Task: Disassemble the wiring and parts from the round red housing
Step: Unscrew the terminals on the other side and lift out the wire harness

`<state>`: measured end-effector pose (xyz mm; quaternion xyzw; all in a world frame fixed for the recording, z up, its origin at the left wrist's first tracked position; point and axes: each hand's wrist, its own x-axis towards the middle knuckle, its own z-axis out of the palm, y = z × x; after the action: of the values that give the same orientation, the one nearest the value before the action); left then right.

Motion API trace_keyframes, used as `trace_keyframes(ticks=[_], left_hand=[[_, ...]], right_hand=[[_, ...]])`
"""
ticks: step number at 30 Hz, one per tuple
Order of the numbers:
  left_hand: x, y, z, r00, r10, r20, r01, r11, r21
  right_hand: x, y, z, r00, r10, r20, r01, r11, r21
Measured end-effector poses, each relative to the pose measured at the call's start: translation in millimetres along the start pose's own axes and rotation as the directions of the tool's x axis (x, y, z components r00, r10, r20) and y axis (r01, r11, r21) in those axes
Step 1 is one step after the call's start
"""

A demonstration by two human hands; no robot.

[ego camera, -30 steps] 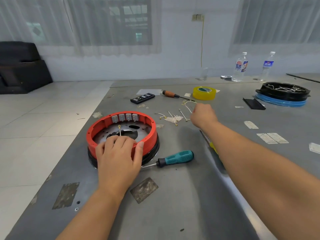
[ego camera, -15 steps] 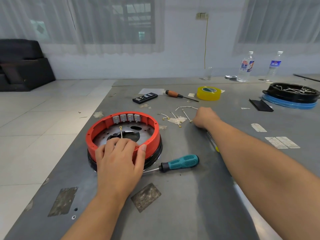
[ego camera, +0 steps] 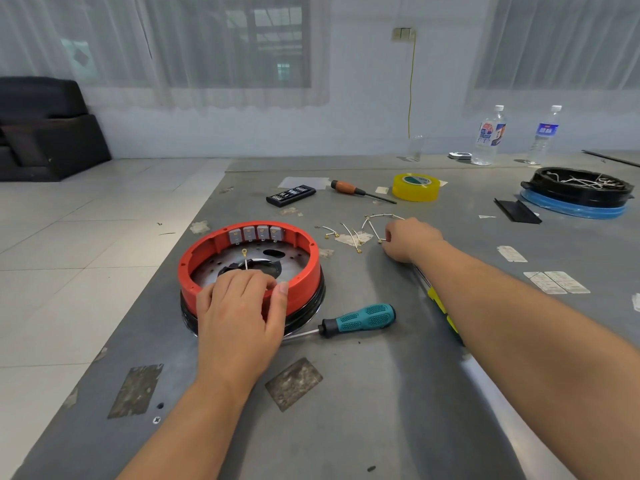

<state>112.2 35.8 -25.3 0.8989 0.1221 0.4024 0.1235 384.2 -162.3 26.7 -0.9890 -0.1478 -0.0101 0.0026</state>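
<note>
The round red housing (ego camera: 304,271) sits on a black base near the table's left edge. Several grey connector blocks (ego camera: 256,233) line its far inner wall. A white wire with a gold ring terminal (ego camera: 245,258) stands up inside it, just beyond my left fingertips. My left hand (ego camera: 239,313) grips the near rim, fingers curled inside and thumb outside. My right hand (ego camera: 410,239) rests on the table to the right with curled fingers, beside several loose white wires (ego camera: 353,237). Its fingertips are hidden, so a pinch on a wire is not visible.
A teal screwdriver (ego camera: 360,318) lies right of the housing. A yellow-green tool (ego camera: 441,306) lies under my right forearm. Farther back are an orange screwdriver (ego camera: 349,188), a yellow tape roll (ego camera: 415,187), a black bit case (ego camera: 291,195), a black housing on a blue ring (ego camera: 578,188) and two bottles (ego camera: 488,136).
My right hand has drawn back slightly from the far looped wire and lowered onto the table. My left hand stays on the housing rim.
</note>
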Motion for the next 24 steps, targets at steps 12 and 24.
trace_keyframes(ticks=[12, 24], left_hand=[[4.2, -10.3, -5.1, 0.946, -0.315, -0.076, 0.294, 0.932, -0.211], [6.5, -26.8, -10.9, 0.797, -0.601, 0.061, 0.542, 0.665, -0.514]], right_hand=[[-74.4, -68.6, -6.2, 0.977, -0.135, -0.166, 0.208, 0.781, 0.589], [-118.2, -127.5, -5.3, 0.998, -0.065, 0.009, 0.04, 0.705, 0.708]])
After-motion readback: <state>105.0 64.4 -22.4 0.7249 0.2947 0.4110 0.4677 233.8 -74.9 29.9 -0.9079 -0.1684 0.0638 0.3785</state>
